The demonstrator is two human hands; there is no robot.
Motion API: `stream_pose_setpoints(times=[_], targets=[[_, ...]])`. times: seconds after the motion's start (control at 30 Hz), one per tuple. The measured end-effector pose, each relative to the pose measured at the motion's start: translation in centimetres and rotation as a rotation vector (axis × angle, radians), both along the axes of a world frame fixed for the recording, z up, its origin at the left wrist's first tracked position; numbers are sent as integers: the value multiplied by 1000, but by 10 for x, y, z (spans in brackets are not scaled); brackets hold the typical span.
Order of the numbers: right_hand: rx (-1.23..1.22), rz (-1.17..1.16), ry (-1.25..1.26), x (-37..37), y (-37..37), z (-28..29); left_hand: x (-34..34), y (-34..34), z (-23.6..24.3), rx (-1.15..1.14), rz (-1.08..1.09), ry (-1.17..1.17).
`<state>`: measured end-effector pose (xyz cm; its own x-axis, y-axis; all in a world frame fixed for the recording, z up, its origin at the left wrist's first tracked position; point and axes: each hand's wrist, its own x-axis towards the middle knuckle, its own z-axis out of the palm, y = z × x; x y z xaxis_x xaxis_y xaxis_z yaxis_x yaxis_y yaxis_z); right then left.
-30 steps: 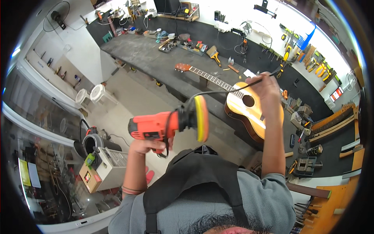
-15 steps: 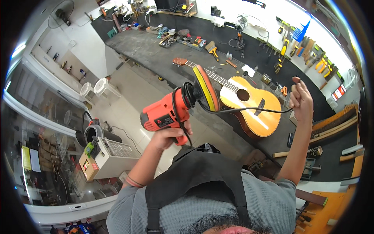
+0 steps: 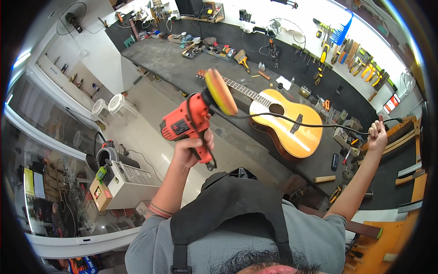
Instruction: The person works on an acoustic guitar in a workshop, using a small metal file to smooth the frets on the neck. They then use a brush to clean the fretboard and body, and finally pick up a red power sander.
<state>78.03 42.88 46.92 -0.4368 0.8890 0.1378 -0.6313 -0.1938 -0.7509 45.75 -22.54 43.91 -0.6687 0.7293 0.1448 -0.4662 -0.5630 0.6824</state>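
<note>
polisher held above the guitar, cord drawn off to the right

the left hand [image 3: 194, 150] is clenched around the handle of an orange polisher [image 3: 191, 119], whose yellow pad [image 3: 220, 91] tilts on edge, facing right and away from the person. the acoustic guitar [image 3: 283, 123] lies flat on the dark workbench [image 3: 182, 64], just right of and beyond the pad, its neck running up-left and its body toward the lower right. the right hand [image 3: 377, 135] is raised well apart to the right, closed on the black cord [image 3: 315, 125], which stretches across above the guitar body. the left hand is the nearer one to the guitar.
</note>
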Motion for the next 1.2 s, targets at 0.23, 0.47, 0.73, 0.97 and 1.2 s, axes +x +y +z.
stream_pose_setpoints(times=[0.23, 0.47, 0.73, 0.97, 1.2], targets=[[105, -303, 31, 5, 68, 13, -61, -80, -20, -655, -101, 574], [72, -407, -29, 51, 59, -7, -49, -54, -32, -291, 345, -13], [213, -627, -150, 60, 122, 24, -120, -155, -3, -778, -134, 459], [119, -694, -133, 20, 93, 18, -150, -140, -50, -562, 627, 83], [300, -916, -256, 14, 119, 88, -289, -285, -119, -340, 16, 173]])
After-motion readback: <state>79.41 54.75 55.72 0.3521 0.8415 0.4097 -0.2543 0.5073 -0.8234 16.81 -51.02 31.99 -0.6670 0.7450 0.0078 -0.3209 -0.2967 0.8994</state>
